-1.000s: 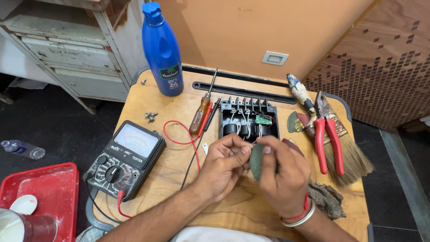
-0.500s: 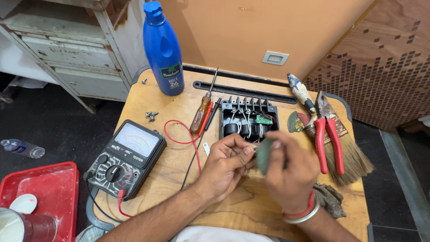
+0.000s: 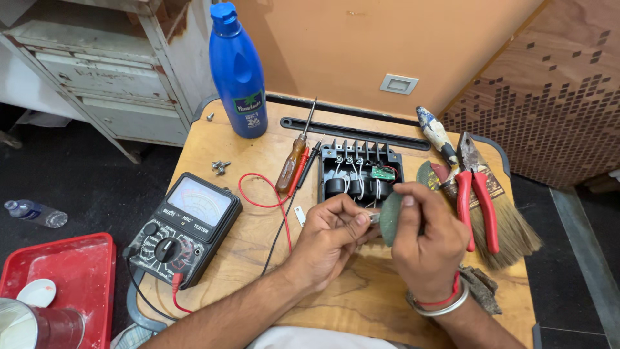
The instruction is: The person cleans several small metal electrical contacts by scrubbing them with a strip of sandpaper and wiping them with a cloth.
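left hand [image 3: 332,236] pinched a small metal part [image 3: 374,218] above the table [image 3: 258,258]; right hand [image 3: 423,242] clamped a green abrasive pad [image 3: 390,218] against it. the tiny part could slip from a loose pinch.

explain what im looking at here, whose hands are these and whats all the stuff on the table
The view comes from a camera worn on a person's head, looking down at their own two bare hands over a small wooden table. The left hand pinches a small metal part against a grey-green pad held in the right hand. Behind them sits an open black box with coils and wires. Around it lie a dial multimeter with red and black leads, a screwdriver, red-handled pliers, a brush and a blue bottle.
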